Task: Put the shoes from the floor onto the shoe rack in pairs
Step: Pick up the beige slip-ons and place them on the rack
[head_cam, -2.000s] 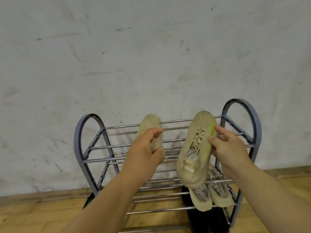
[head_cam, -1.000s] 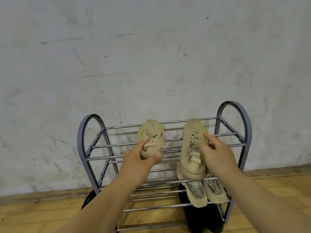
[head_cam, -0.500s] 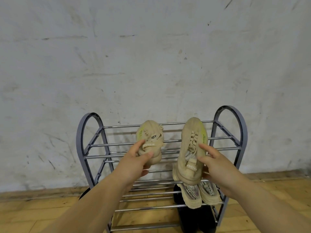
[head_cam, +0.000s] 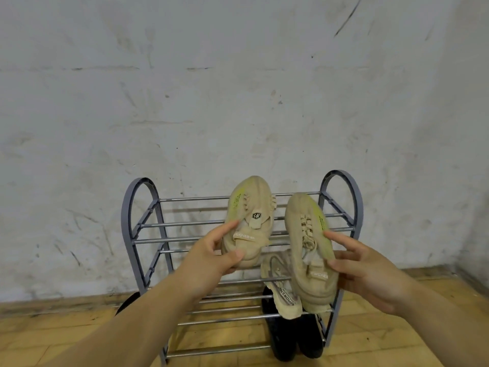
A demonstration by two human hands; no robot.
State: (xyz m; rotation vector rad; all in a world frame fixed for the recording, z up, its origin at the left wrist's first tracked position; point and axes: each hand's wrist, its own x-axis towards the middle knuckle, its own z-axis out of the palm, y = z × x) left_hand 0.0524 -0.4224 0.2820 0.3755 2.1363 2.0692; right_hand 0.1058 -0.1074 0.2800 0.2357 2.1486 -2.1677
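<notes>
Left hand (head_cam: pixel 211 258) grips beige knit sneaker w/ lime stripe (head_cam: pixel 251 207), right hand (head_cam: pixel 370 276) grips matching sneaker (head_cam: pixel 307 234); both in front of top tier of grey tube-metal shoe rack (head_cam: pixel 137 207), toes up, long axes crossing the bars. Rack's right end: 2nd beige pair (head_cam: pixel 281 292) mid tier, black pair (head_cam: pixel 280 340) bottom; scuffed white wall (head_cam: pixel 238 102) behind, wood floor (head_cam: pixel 66 329) under.

Left-held shoe (head_cam: pixel 248 223): "ESIGNED"; right-held shoe (head_cam: pixel 297 234): perhaps "SIGNE"; lower shoe (head_cam: pixel 284 296): "SPOREN".
</notes>
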